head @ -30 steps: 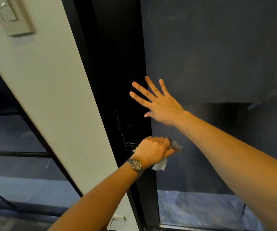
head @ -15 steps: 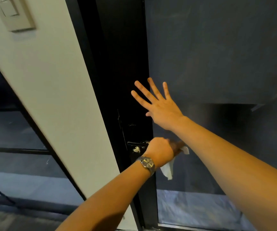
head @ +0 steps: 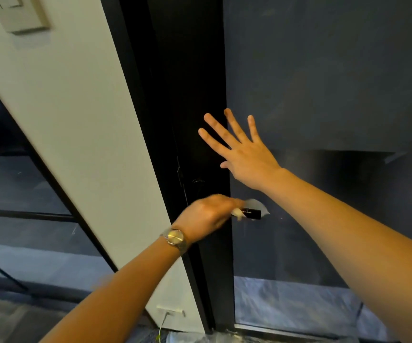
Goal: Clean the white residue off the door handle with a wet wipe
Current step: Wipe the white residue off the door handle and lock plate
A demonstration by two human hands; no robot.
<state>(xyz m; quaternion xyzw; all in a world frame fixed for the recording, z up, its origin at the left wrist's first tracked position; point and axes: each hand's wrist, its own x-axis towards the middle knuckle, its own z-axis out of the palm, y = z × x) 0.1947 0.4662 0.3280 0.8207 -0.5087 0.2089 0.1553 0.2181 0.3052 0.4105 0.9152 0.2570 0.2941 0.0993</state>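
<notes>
Left hand [head: 208,214]: blurred, fingers curled down around the wet wipe [head: 254,206], bunching it against the door handle [head: 250,214]. Watch [head: 175,237] on that wrist. The wipe's white edge pokes out past the fingertips, above and behind the bar's free end.

Right hand [head: 245,157]: spread flat, fingers apart, nothing in it, palm seemingly pressed to the door [head: 323,82] above the handle, straddling the line where the black frame edge meets the blue-grey panel.

Handle: short dark lever, level, on the door's latch edge about mid-height, free end pointing away from the jamb [head: 135,95]. Only the tip shows beyond the wipe; residue on it too small to judge.

Handling, by my reckoning: the wipe is light, limp and damp, so it will fold and slide unless pinched around the bar. The lever is stiff metal, smooth, likely slick when wet, and probably sprung, so downward pressure may turn it. Best to wrap the wipe fully round the bar and stroke along its length. The braced right hand should stop the door swinging.
</notes>
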